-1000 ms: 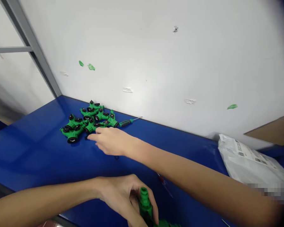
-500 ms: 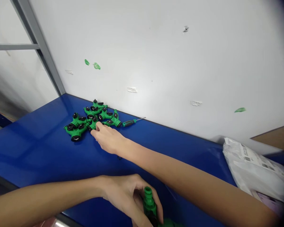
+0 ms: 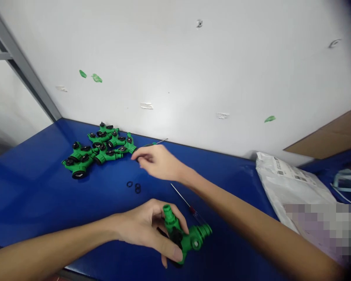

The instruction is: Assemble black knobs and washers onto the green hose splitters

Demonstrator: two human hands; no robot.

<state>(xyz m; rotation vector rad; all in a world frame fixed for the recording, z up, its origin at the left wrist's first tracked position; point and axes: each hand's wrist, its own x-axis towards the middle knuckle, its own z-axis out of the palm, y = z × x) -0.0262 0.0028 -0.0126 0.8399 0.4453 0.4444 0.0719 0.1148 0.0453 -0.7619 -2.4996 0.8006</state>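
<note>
- Far left, a grey metal frame upright [image 3: 20, 58] runs up against a white wall [image 3: 175, 70], with small green smears [image 3: 96, 78] dotted across the paint.
- Along the back of a glossy blue table top [image 3: 32, 203], here's a tangled heap of green plastic hose splitters with black knobs [image 3: 98, 150], lying close to the wall.
- Just in front of the heap, small black rubber O-rings [image 3: 133, 186] sit on the blue surface, two of them overlapping and one just beside them.
- Low in the frame, the left hand [image 3: 143, 226] is clenched firmly around a green plastic hose connector [image 3: 194, 238]! It sits right in the grip, its threaded spout pointing up past the fingers and a side branch jutting out to the right.
- Just beside that connector, a slim screwdriver with a long steel shaft [image 3: 183, 197] lies on the table, a red section showing near its far end.
- Up by the heap's right end, the right hand [image 3: 159, 162] hovers with relaxed, curled fingers, grasping nothing that can be seen.
- Right behind those fingers, a green-and-black-handled screwdriver [image 3: 149, 144] lies mostly hidden, its thin tip poking out; whether they touch it, you cannot tell.
- Far right, a white printed plastic mailer bag [image 3: 286, 179] rests on the table, its lower part pixelated, with brown cardboard [image 3: 330, 132] beyond it.
</note>
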